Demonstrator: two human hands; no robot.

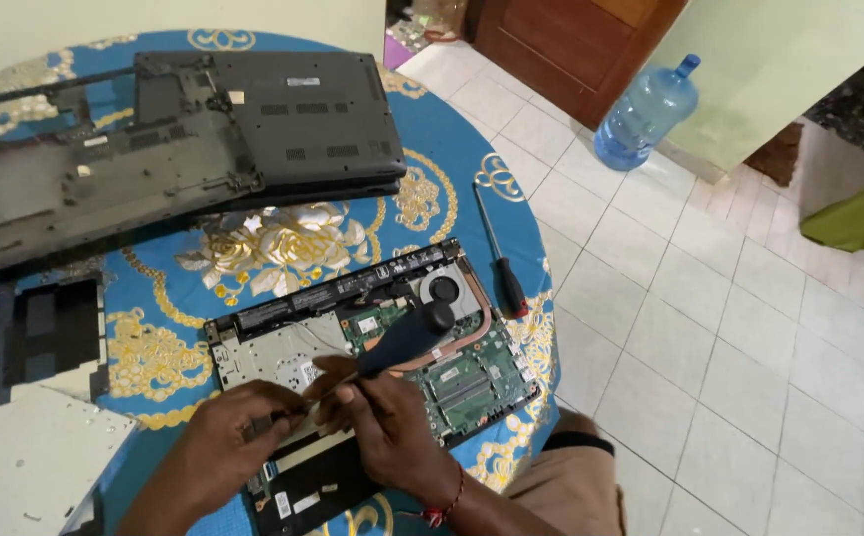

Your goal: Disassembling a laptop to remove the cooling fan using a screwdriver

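Observation:
An opened laptop base (pixel 372 328) lies on the table with its green circuit board, round fan and copper pipe exposed. My right hand (pixel 392 432) grips a screwdriver with a thick dark handle (pixel 407 335), its tip down at the near left part of the base. My left hand (pixel 228 432) rests beside that spot, fingers pinched on a small part at the base's near edge; the part is too small to tell what it is.
A round table (pixel 164 337) with a blue and gold floral cloth carries a dark laptop bottom cover (pixel 184 139), a black frame (pixel 50 333), a grey metal plate (pixel 25 467) and a second screwdriver (pixel 500 253). A blue water jug (pixel 646 109) stands on the tiled floor.

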